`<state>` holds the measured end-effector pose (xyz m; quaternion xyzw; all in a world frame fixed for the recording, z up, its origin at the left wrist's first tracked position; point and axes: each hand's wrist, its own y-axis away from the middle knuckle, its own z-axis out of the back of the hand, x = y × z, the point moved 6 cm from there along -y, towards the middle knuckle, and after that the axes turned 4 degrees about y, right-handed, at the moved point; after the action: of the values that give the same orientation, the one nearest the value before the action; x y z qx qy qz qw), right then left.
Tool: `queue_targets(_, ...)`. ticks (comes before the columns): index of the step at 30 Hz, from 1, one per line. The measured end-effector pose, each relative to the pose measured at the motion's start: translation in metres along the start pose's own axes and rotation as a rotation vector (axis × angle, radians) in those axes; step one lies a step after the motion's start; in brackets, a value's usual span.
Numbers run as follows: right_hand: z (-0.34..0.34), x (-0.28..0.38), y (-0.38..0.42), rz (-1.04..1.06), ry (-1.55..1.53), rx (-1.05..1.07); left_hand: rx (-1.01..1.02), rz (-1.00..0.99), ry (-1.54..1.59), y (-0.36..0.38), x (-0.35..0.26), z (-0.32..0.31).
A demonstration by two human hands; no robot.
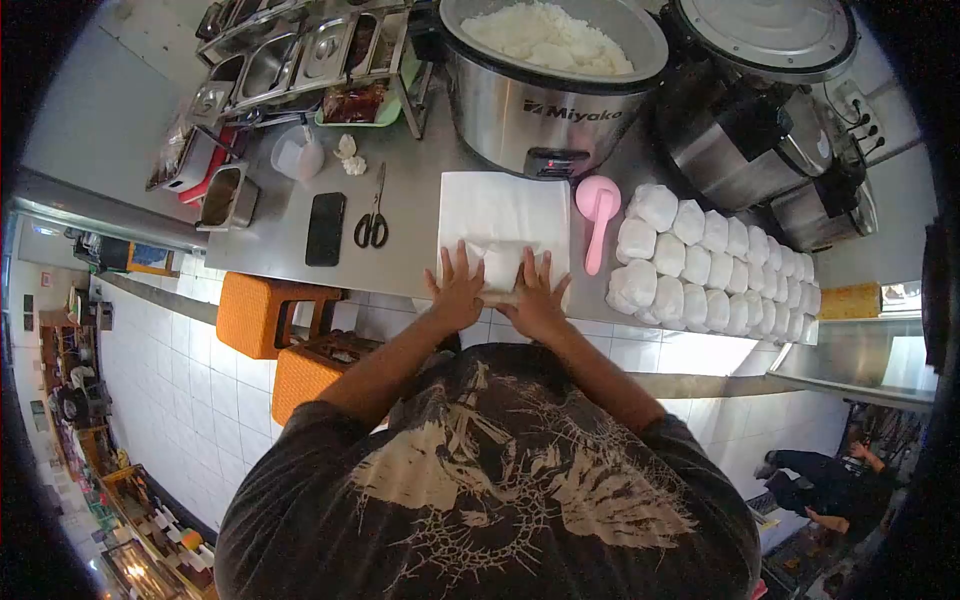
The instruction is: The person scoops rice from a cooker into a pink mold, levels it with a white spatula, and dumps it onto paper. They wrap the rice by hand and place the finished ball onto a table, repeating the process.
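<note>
A stack of white paper sheets (pixel 503 205) lies at the front edge of the steel table, with a white paper-wrapped bundle (pixel 502 272) at its near end. My left hand (pixel 458 292) rests on the bundle's left side, fingers spread and pointing forward. On the other side, my right hand (pixel 537 300) lies on the paper, its fingers also stretched out. What the bundle contains is hidden. A pink rice scoop (pixel 598 208) lies right of the sheets. Beyond them stands an open rice cooker (pixel 560 110) holding white rice (pixel 545 35).
Several white wrapped bundles (pixel 715 255) stand in rows at the right. Black scissors (pixel 371 228) and a phone (pixel 325 230) lie at left, near metal food pans (pixel 275 70). Orange stools (pixel 270 315) stand below. Another person (pixel 830 485) is at lower right.
</note>
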<state>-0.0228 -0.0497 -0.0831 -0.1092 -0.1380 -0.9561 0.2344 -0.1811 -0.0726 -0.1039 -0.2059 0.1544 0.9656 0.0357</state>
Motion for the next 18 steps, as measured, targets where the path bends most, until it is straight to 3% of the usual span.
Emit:
queue_targets(3,0.028,-0.013,-0.015,0.137,0.015,0.263,0.198,-0.053,-0.078,-0.010,-0.014,0.046)
queue_targets(4,0.040,-0.014,-0.019,0.173,0.063,0.104,0.141,-0.090,-0.171,-0.012,-0.026,0.069)
queue_targets(7,0.009,-0.055,-0.076,0.191,-0.337,0.077,0.099,-0.155,0.004,-0.063,-0.001,0.047)
queue_targets(8,0.016,-0.055,-0.077,0.121,-0.291,-0.027,-0.085,-0.222,-0.101,-0.072,-0.002,0.044)
queue_targets(11,0.030,-0.049,-0.072,-0.003,-0.201,-0.179,-0.070,0.039,0.026,-0.068,-0.006,0.055)
queue_targets(13,0.030,-0.045,-0.069,0.027,-0.201,-0.067,-0.179,-0.093,-0.059,-0.060,-0.010,0.051)
queue_targets(18,0.033,-0.020,-0.036,0.306,0.064,-0.271,-0.188,-0.299,-0.246,-0.027,-0.021,0.043)
